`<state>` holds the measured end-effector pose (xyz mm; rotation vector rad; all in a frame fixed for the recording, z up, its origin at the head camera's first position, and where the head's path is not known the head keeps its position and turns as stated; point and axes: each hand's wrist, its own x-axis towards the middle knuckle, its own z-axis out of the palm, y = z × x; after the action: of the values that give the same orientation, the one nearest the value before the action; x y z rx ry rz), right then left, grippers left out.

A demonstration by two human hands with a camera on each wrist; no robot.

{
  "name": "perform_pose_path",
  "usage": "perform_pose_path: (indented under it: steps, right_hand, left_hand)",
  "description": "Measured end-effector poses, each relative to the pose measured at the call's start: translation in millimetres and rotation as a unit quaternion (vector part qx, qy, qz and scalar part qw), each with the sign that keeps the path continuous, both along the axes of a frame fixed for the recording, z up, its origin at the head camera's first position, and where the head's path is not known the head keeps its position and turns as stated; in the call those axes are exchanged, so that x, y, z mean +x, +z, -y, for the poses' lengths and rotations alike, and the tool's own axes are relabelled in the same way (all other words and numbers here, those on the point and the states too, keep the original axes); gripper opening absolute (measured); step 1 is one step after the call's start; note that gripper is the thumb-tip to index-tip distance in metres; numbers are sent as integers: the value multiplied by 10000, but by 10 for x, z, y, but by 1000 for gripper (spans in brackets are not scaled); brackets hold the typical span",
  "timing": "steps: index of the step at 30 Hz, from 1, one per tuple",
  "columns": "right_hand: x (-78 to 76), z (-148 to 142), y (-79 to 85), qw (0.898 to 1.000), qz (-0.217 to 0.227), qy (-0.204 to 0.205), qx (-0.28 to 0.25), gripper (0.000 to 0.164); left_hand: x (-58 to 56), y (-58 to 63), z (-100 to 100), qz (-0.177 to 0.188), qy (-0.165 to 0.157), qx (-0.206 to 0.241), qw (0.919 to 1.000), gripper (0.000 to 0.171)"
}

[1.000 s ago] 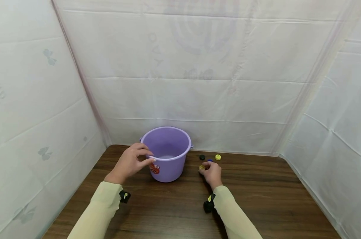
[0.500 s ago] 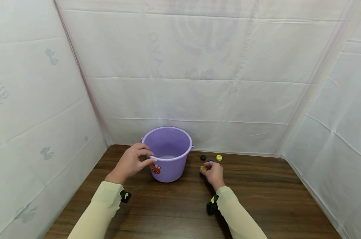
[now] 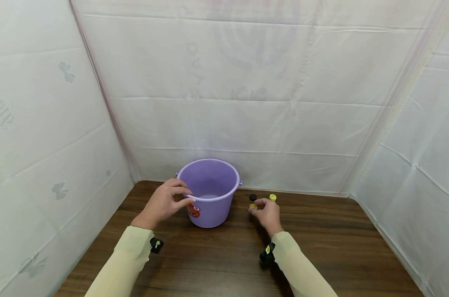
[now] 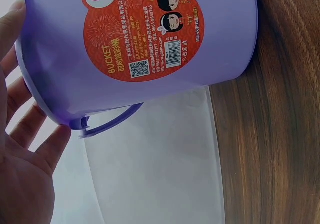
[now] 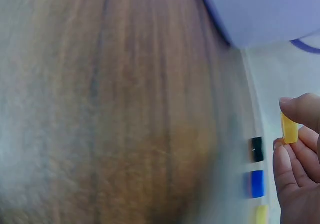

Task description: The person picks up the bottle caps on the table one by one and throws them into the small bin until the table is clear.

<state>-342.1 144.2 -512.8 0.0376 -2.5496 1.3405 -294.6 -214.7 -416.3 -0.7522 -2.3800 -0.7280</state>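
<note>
A purple bucket (image 3: pixel 209 213) stands upright at the back of the brown table. My left hand (image 3: pixel 164 203) holds its near-left rim, thumb outside and fingers over the edge. The left wrist view shows the bucket's red label (image 4: pixel 145 31) and part of its handle (image 4: pixel 114 123). Right of the bucket, my right hand (image 3: pixel 269 215) pinches a yellow bottle cap (image 5: pixel 289 129) between thumb and fingertips. Behind that hand lie a black cap (image 3: pixel 252 197) and another yellow cap (image 3: pixel 273 197). A blue cap (image 5: pixel 257 184) sits between them in the right wrist view, hidden by my hand in the head view.
White sheeting (image 3: pixel 224 82) walls the table in at the back and on both sides. The wooden tabletop (image 3: pixel 209 264) runs forward under both forearms. A small black camera (image 3: pixel 267 255) is strapped at the right wrist, another (image 3: pixel 156 245) at the left.
My right hand has come up slightly with the pinched yellow cap and now covers the blue cap in the head view. My left hand stays on the bucket rim.
</note>
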Motion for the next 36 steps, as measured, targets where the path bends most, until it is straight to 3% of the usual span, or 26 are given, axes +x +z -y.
perform_pose_path:
  steps: [21, 36]
  right_hand:
    - [105, -86, 459, 9991, -394, 149, 31, 25]
    - [176, -73, 805, 9967, -513, 593, -197, 30]
  left_hand:
    - [14, 10, -4, 38, -34, 62, 10000, 15]
    - [8, 4, -2, 132, 19, 1, 9999, 14]
